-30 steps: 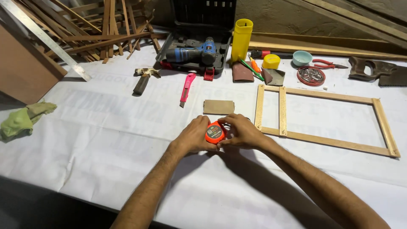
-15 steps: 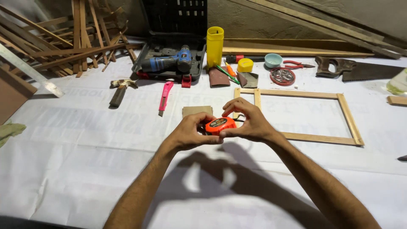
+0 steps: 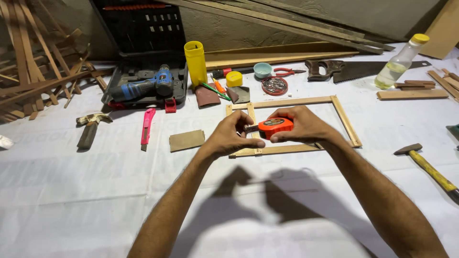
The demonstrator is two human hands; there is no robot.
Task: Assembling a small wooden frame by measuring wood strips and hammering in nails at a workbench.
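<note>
Standing right by the surface (image 3: 71, 191), I had a good look: the orange tape measure (image 3: 276, 127) sat over the near-left part of the wooden frame (image 3: 344, 119), roughly dead centre of the white sheet. The right hand (image 3: 306, 126) was wrapped around its case, fingers closed on it, while the left hand (image 3: 229, 138) pinched the tab end at its 9 o'clock side, fingers narrow. My take: to do that pull well, keep the case flat and steady over the frame's rail, draw the tab straight along the wood rather than at an angle, and hook it square on the edge. Further out, a sandpaper piece (image 3: 187, 140) lay at 9 o'clock, the pink utility knife (image 3: 146, 128) beyond it, the blue drill (image 3: 146, 86) at 10 o'clock, and a yellow-handled hammer (image 3: 430, 167) at 3 o'clock.
</note>
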